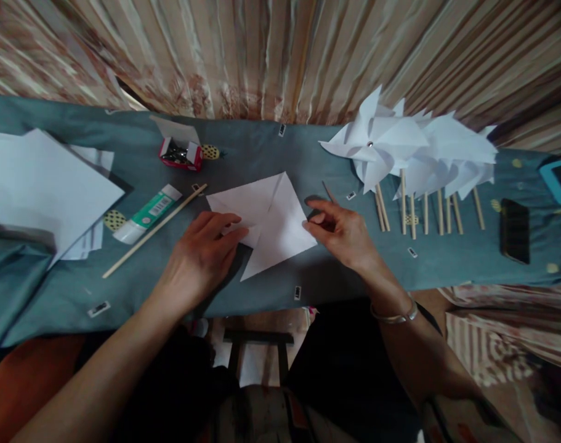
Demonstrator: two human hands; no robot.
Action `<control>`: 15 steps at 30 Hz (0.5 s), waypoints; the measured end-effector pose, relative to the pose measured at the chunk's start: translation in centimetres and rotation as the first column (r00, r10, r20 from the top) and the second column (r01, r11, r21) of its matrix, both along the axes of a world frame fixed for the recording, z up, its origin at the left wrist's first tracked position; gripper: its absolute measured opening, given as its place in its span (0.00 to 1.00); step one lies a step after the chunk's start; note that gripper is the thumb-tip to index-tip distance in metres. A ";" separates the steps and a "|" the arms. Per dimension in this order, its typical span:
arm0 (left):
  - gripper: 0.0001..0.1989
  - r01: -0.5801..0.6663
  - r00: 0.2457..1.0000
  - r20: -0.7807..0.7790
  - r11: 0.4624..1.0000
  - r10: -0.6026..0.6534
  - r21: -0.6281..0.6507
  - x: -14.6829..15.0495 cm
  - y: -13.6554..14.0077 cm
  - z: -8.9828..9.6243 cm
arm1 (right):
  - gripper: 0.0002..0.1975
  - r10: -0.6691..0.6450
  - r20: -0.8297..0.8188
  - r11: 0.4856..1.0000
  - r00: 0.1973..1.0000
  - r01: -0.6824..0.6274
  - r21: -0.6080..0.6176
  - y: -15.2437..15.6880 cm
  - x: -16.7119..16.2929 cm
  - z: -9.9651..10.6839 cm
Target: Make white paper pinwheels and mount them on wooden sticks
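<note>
A white square of paper point(287, 212) lies turned cornerwise in front of me, with slits running in from its corners toward the middle. My left hand point(201, 249) pinches its left flap between thumb and fingers. On the opposite side, my right hand point(340, 232) has curled fingers, with the thumb at the paper's right edge. A thin dark pointed thing point(329, 192) pokes out behind the right hand; the rest of it is hidden, and I cannot tell what it is. Left of the paper lie a wooden stick point(153, 232) and a green-and-white glue stick point(148, 213).
A small open red box point(181, 154) of metal pins stands at the back. Finished paper pinwheels point(391, 141) on several sticks lie at the back right, near a dark phone point(515, 231) and a blue-edged device point(560, 178). White sheets point(44, 184) are stacked at left.
</note>
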State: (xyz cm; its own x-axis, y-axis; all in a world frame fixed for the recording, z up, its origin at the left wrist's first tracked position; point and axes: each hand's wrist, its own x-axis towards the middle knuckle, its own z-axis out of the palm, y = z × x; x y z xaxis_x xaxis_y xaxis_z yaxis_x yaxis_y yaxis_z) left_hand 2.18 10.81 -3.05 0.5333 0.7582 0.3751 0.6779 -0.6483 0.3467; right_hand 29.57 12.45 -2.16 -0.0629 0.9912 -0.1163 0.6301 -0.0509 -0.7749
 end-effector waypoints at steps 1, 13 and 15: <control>0.12 -0.006 1.000 -0.021 1.000 0.006 -0.016 -0.2 0.2 0.0 | 0.19 0.004 -0.024 0.999 1.000 -0.005 -0.032 -0.2 0.0 0.0; 0.08 0.142 0.990 -0.025 0.990 -0.142 -0.006 1.9 -2.7 0.9 | 0.23 0.033 -0.116 0.980 0.993 -0.055 -0.192 -2.2 -0.3 -0.1; 0.08 0.161 0.984 -0.077 0.986 -0.163 -0.037 2.4 -3.2 0.7 | 0.24 0.022 -0.106 0.977 0.994 -0.044 -0.211 -2.2 -0.4 -0.1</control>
